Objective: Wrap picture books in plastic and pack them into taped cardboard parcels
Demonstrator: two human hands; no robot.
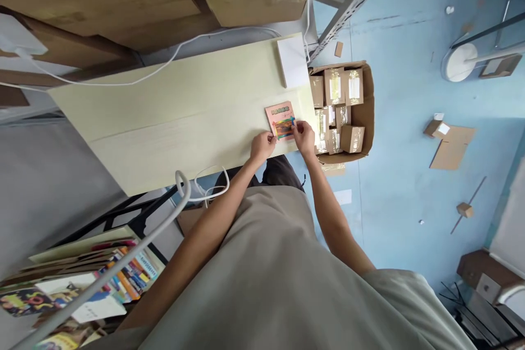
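A small pink book with a colourful cover picture (282,120) lies at the near right part of the pale tabletop (184,115). My left hand (263,146) pinches its lower left corner, fingers closed. On the opposite side, my right hand (304,137) has thumb and fingers closed on the book's right edge. Behind the book, near the table's right end, rests a white flat box (292,61).
Right of the table, an open carton (369,115) holds several small taped boxes. A white cable (164,68) crosses the table's back. A grey metal tube (123,262) rises at the left, over stacked books (131,273). A metal shelf post (348,8) stands at the back right.
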